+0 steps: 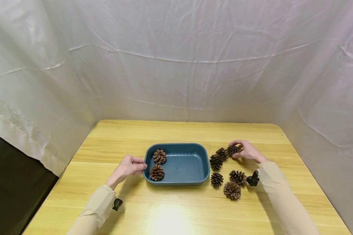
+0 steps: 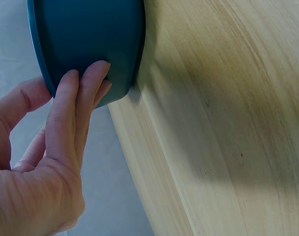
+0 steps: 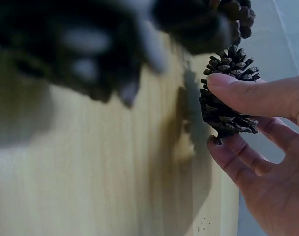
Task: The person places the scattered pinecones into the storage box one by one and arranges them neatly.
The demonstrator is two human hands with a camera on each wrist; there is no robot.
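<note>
A blue rectangular tray [image 1: 176, 183] sits mid-table with two brown pine cones, an upper one [image 1: 159, 156] and a lower one [image 1: 157, 172], against its left end. My left hand [image 1: 130, 166] grips that end wall; the left wrist view shows fingers of the hand [image 2: 61, 123] flat along the outside of the tray [image 2: 90, 39], one digit at the rim. Right of the tray, my right hand [image 1: 247, 150] holds a dark pine cone [image 1: 232, 150] between thumb and fingers. Closer up, in the right wrist view, the thumb lies across this pine cone [image 3: 228, 115].
Beside the held cone stand two more dark pine cones, one far [image 1: 222, 153] and one nearer [image 1: 216, 162]. Nearer the front lie a small cone [image 1: 216, 180], a wider cone [image 1: 237, 178] and a brown cone [image 1: 232, 190]. Pale curtains [image 1: 188, 81] surround the wooden table [image 1: 176, 132].
</note>
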